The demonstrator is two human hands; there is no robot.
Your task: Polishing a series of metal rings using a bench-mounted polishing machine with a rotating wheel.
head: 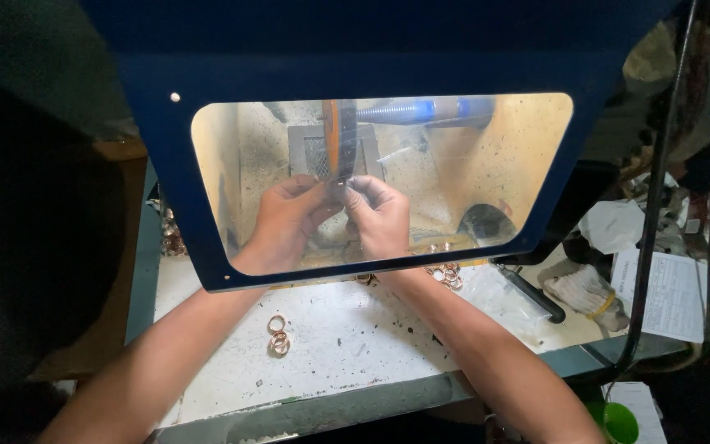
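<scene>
Dusty and white, the table (347, 345) lies under a dark blue hood (371, 49) with a clear window (519, 164). Behind this window both hands meet at the 12 o'clock side of the table. The left hand (285, 218) and the right hand (380, 215) are closed in a pinch, fingertips together on one small ring (339, 187) (it is too small to tell which way it faces). The ring is pressed against the lower edge of an orange polishing wheel (338, 136); the wheel is seen edge-on, so its long axis runs from 12 to 6 o'clock. At 7 o'clock from the hands, a few copper-coloured rings (278, 335) lie loose on the table. More rings (447, 274) lie at 4 o'clock, beside a clear plastic bag (503, 296); I cannot tell what is inside.
</scene>
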